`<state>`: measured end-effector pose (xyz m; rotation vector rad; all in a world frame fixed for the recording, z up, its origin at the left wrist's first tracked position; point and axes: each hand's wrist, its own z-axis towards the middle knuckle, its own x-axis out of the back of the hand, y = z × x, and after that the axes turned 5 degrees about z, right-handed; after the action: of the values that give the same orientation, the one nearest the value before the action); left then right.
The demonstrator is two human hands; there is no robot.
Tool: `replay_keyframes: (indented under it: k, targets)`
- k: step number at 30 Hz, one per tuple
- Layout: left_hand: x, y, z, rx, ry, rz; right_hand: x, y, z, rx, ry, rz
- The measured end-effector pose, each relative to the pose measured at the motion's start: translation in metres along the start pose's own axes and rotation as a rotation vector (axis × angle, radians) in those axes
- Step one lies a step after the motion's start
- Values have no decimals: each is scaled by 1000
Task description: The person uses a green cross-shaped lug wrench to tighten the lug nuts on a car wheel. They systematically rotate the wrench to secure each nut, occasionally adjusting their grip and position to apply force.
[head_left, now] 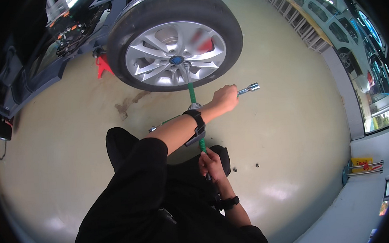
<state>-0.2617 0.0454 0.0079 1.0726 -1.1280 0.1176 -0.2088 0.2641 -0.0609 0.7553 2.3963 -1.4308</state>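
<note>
A four-way lug wrench (192,93) with green-wrapped arms reaches from the wheel (159,73) toward me. Its far socket sits at a lug position just below and right of the blue centre cap (176,60). My left hand (225,98) is closed round the wrench's right arm, whose bare socket sticks out past the fist. Crossing over the wrench, my left forearm hides part of its middle. Nearer my body, my right hand (212,164) grips the wrench's near arm. The left arm of the wrench shows beyond my left forearm.
Two small dark lug nuts (235,169) (257,165) lie on the floor right of my knee. A red stand (103,66) is left of the tire, beside the dark car body (36,86). Stools (292,15) line the far right, near a window (354,45).
</note>
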Motion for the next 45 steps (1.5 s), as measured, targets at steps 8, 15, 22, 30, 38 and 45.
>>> replay_keyframes:
  k: [8, 15, 22, 30, 38, 45]
  targets:
    - [-30, 0, 28, 31, -166, 164, 17, -8, 12, -72, -159, 343]
    - [-79, -13, 46, 40, -348, 342, 38, 3, 26, -132, -263, 606]
    - [-73, -49, 44, -28, -318, 243, 25, 9, 37, -144, -173, 417]
    - [100, -152, -108, -294, -63, 480, 40, 9, 47, -93, -121, 216]
    - [100, -217, -112, 119, -470, 579, 34, 16, 52, -83, -109, 146]
    - [104, -215, -109, 78, -490, 640, 22, 16, 51, -103, -52, 91]
